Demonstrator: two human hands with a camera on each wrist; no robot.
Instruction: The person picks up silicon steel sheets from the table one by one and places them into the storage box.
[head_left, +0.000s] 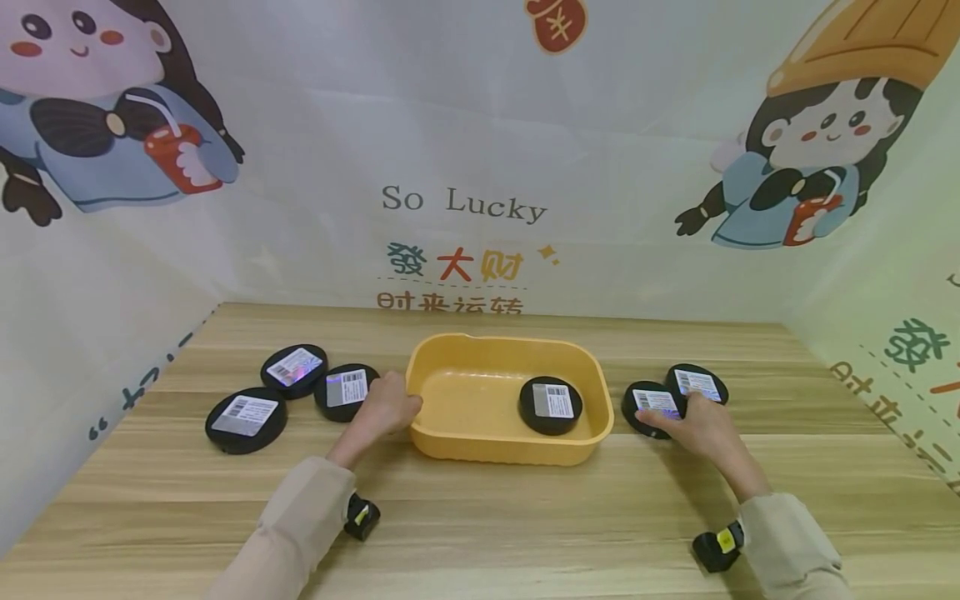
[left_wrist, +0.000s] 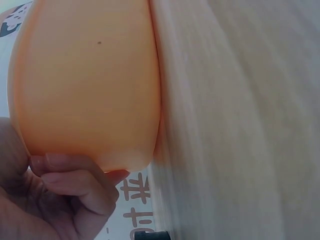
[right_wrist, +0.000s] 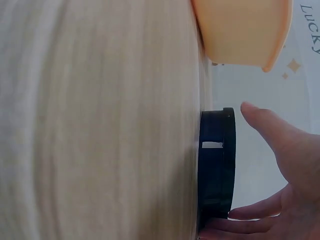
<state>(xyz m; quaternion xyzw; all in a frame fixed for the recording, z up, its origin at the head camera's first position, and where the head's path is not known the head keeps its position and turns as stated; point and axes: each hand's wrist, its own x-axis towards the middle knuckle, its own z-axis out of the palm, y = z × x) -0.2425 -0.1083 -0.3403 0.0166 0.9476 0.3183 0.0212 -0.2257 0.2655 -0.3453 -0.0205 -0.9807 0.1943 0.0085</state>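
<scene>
In the head view a yellow plastic basin (head_left: pixel 465 446) stands on the table with one black round disc (head_left: pixel 551 406) inside, its label facing up. My left hand (head_left: pixel 386 404) grips the basin's left rim, and the left wrist view shows its fingers curled against the wall. Right of the basin lie two more labelled discs, a nearer one (head_left: pixel 654 408) and a farther one (head_left: pixel 697 382). Above them my right hand (head_left: pixel 701 425) spreads its thumb and fingers. In the right wrist view the thumb is apart from the nearest disc (right_wrist: pixel 216 165), while fingertips are at its lower edge.
Three black discs lie left of the basin: a front one (head_left: pixel 246 421), a back one (head_left: pixel 294 371) and one beside my left hand (head_left: pixel 347 392). The wooden table (head_left: pixel 525 525) meets a printed white backdrop (head_left: pixel 465 125) behind and at both sides.
</scene>
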